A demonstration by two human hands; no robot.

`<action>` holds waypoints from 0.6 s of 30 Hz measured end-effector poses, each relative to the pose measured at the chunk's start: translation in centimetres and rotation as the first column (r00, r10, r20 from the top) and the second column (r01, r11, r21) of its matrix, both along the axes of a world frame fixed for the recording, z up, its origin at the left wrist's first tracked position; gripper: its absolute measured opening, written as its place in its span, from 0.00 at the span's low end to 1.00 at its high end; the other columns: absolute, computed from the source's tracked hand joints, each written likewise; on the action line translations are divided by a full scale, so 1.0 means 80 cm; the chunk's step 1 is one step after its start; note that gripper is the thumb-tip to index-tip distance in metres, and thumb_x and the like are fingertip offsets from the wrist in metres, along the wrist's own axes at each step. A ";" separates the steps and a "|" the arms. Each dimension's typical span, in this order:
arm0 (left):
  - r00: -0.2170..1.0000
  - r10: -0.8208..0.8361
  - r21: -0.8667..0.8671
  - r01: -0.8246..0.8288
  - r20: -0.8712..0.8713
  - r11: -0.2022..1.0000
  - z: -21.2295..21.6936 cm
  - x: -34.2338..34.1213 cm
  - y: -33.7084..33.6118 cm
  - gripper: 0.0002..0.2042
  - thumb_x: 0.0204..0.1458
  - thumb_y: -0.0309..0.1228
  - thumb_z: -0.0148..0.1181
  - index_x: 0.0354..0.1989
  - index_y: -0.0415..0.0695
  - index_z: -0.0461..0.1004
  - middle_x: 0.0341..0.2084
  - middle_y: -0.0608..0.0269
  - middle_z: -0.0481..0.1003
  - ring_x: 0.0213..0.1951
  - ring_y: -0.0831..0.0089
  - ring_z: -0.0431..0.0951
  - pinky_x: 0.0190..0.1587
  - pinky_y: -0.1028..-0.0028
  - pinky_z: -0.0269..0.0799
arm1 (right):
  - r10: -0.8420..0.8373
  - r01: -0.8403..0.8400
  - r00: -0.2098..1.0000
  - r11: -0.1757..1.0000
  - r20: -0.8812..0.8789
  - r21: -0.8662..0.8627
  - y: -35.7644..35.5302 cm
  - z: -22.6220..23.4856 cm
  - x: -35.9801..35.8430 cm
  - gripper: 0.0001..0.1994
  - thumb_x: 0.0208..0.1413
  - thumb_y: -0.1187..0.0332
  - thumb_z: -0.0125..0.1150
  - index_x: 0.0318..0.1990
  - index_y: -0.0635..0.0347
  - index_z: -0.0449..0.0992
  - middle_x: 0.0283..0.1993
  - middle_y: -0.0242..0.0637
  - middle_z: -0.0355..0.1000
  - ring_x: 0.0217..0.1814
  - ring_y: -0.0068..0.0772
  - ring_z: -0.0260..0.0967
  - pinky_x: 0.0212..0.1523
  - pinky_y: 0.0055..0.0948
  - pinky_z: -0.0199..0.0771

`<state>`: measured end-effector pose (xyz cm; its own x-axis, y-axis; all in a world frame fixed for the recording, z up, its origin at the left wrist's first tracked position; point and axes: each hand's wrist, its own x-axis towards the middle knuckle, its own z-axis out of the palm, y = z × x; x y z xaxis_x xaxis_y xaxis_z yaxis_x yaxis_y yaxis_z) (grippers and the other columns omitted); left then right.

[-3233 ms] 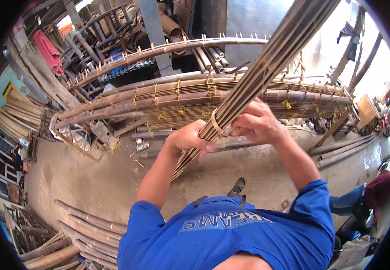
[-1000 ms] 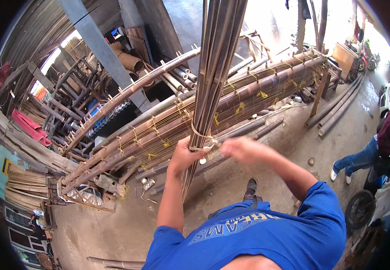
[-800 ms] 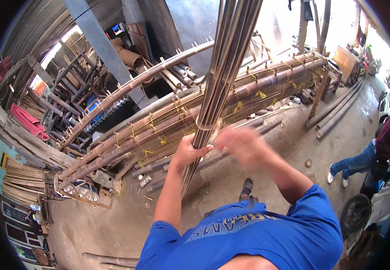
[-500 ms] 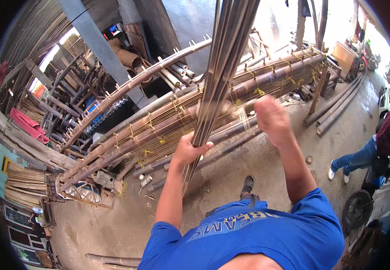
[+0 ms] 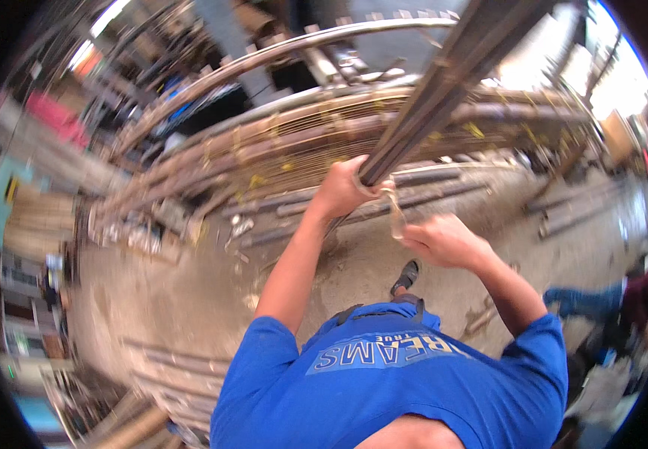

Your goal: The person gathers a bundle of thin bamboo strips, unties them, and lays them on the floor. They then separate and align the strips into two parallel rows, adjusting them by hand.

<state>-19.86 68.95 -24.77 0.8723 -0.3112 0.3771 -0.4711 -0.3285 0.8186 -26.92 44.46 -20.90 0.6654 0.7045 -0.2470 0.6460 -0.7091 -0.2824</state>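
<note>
- Head view: the left hand (image 5: pixel 343 193) is gripping a bundle (image 5: pixel 429 108) of long dark slats, fingers wrapped and clamped around it, probably because loose slats would be spreading apart without that squeeze
- The bundle is slanting from the left hand up to the right and running out of view at the top, while a short tail is showing below the fist; this low hold is likely keeping the long part clear of the body
- A pale strip (image 5: pixel 396 213) is hanging from beside the left thumb down toward the right; whether it is circling the bundle is hard to tell, as the fist is covering that part
- The right hand (image 5: pixel 447 239) is sitting lower, well clear of the slats, its fingers together and seemingly pinching the strip's lower end, which would be keeping it under control
- Behind the bundle, a long rack (image 5: pixel 264 150) of thick poles is standing crosswise, with yellow ties (image 5: pixel 257 181) hanging from it, apparently for binding its parts
- More poles (image 5: pixel 182 363) are lying on the floor (image 5: pixel 159 284) at lower left, side by side, perhaps for tidiness
- At far right a person in jeans (image 5: pixel 586 299) is appearing, blurred
</note>
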 end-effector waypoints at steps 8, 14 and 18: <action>0.982 -0.027 -0.136 0.001 -0.189 0.991 0.061 -0.058 0.055 0.17 0.47 0.38 0.75 0.40 0.39 0.80 0.25 0.67 0.79 0.30 0.82 0.74 0.36 0.76 0.73 | -0.958 0.355 0.162 0.281 0.238 0.892 -0.417 -0.121 0.120 0.17 0.69 0.63 0.48 0.51 0.67 0.77 0.51 0.47 0.77 0.53 0.45 0.73 0.58 0.41 0.70; 0.993 -0.056 -0.125 0.044 -0.100 0.991 0.079 -0.121 0.090 0.17 0.45 0.37 0.76 0.39 0.40 0.80 0.26 0.62 0.81 0.29 0.79 0.79 0.36 0.73 0.75 | -0.940 0.662 0.312 0.317 0.135 0.679 -0.503 -0.376 0.094 0.18 0.67 0.60 0.47 0.38 0.66 0.77 0.36 0.47 0.76 0.39 0.44 0.70 0.45 0.44 0.71; 0.961 -0.267 -0.147 0.254 -0.078 0.956 0.091 -0.150 0.043 0.15 0.44 0.35 0.75 0.35 0.41 0.79 0.26 0.60 0.82 0.30 0.69 0.83 0.35 0.69 0.75 | -0.753 0.959 0.104 -0.097 -0.649 0.267 -0.296 -0.555 0.081 0.18 0.61 0.56 0.60 0.49 0.62 0.80 0.48 0.43 0.78 0.48 0.37 0.74 0.49 0.37 0.74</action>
<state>-31.89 72.41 -17.52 0.8017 -0.4847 0.3497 -0.4430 -0.0891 0.8921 -20.41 20.76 -65.30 0.8102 -0.4088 -0.4202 -0.5381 -0.2342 -0.8097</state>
